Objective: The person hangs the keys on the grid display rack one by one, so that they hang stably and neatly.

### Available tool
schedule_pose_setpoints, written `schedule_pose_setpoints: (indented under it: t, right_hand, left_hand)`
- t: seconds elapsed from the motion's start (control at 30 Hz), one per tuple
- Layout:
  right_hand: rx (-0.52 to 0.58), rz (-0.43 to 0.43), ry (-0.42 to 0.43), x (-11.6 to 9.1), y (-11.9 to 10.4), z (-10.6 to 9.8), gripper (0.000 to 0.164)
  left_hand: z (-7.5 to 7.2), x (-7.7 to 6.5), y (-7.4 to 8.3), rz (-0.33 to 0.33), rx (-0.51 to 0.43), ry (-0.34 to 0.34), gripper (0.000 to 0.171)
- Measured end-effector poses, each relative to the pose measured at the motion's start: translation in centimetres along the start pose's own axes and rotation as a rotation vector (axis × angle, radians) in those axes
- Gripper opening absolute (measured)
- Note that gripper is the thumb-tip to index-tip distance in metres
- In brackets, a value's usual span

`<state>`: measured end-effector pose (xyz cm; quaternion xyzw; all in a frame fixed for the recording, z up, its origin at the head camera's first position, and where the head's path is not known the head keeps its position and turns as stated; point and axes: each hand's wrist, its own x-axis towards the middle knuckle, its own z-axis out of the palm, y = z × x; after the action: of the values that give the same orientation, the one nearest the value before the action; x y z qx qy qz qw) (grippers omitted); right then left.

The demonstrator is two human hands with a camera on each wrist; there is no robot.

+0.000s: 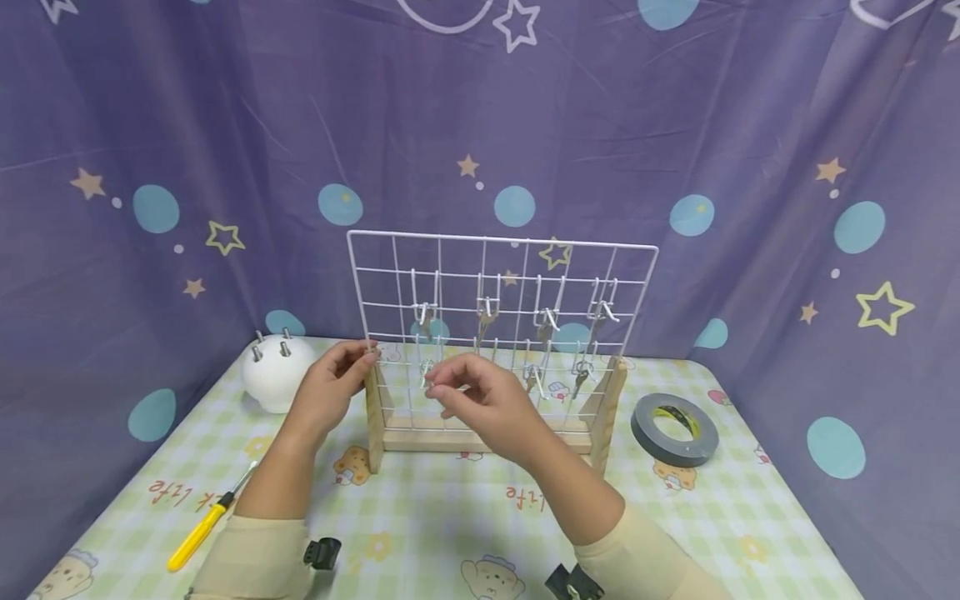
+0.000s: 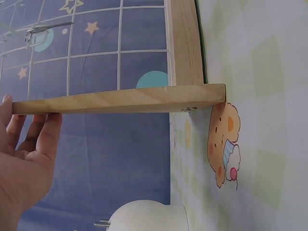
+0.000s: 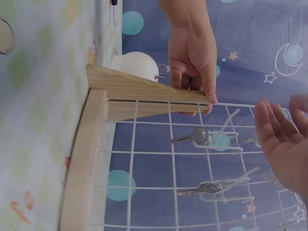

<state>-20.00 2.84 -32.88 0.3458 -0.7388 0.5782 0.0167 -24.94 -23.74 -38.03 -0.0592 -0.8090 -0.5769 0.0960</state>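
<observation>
A white wire grid rack (image 1: 502, 240) stands on a wooden base (image 1: 487, 440), with hooks in two rows and silver keys hanging from several of them. My left hand (image 1: 333, 379) grips the upper end of the left wooden side support (image 2: 120, 100), thumb on one side and fingers on the other. My right hand (image 1: 487, 404) is in front of the lower left hooks, fingers gently bent. In the right wrist view a gap shows between its thumb and fingers, nothing visible in them. Near those fingertips hangs a key (image 3: 195, 135) on a hook, apart from the hand.
Behind my left arm is a white rounded object (image 1: 277, 375) with metal pegs on top. A yellow-handled screwdriver (image 1: 198, 537) lies at the left. To the rack's right lies a roll of grey tape (image 1: 651, 437). A purple curtain (image 1: 420, 108) hangs behind the checked tablecloth.
</observation>
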Motion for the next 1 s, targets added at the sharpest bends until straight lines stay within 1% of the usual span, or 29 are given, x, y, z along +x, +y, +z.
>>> schedule_pose_setpoints:
  t: [0.07,0.27,0.33,0.43,0.57,0.63,0.83,0.93,1.0]
  right_hand:
    - [-0.022,-0.004,-0.055,-0.9,0.2,0.0,0.011]
    - [-0.167,-0.024,-0.226,-3.2,1.3,-0.4,0.011]
    - [-0.203,-0.006,-0.277,-3.9,1.7,-0.7,0.013]
    - [-0.246,0.057,-0.329,-5.0,2.3,-1.1,0.017]
    - [-0.305,0.156,-0.350,-6.4,3.2,-1.9,0.020]
    - [-0.330,0.189,-0.350,-7.1,3.7,-2.3,0.021]
    - [-0.381,0.237,-0.336,-9.0,5.0,-3.9,0.024]
    - [-0.385,0.271,-0.326,-10.0,5.9,-4.8,0.028]
    - [-0.401,0.299,-0.312,-10.7,6.3,-5.5,0.029]
  left_hand:
    - [0.1,0.1,0.0,-0.001,0.004,-0.001,0.051]
    - [0.3,0.2,-0.1,0.014,-0.005,0.001,0.050]
    - [0.3,0.2,-0.2,0.017,-0.017,0.004,0.050]
    - [0.4,0.2,-0.3,0.025,-0.017,0.005,0.051]
    - [0.5,0.1,-0.3,0.024,0.003,0.016,0.052]
    - [0.5,0.1,-0.3,0.023,0.025,0.025,0.053]
    - [0.1,-0.2,-0.2,0.022,0.090,0.037,0.053]
    - [-0.5,-0.5,-0.2,0.023,0.104,0.021,0.054]
    - [-0.9,-0.6,-0.2,0.036,0.094,0.001,0.055]
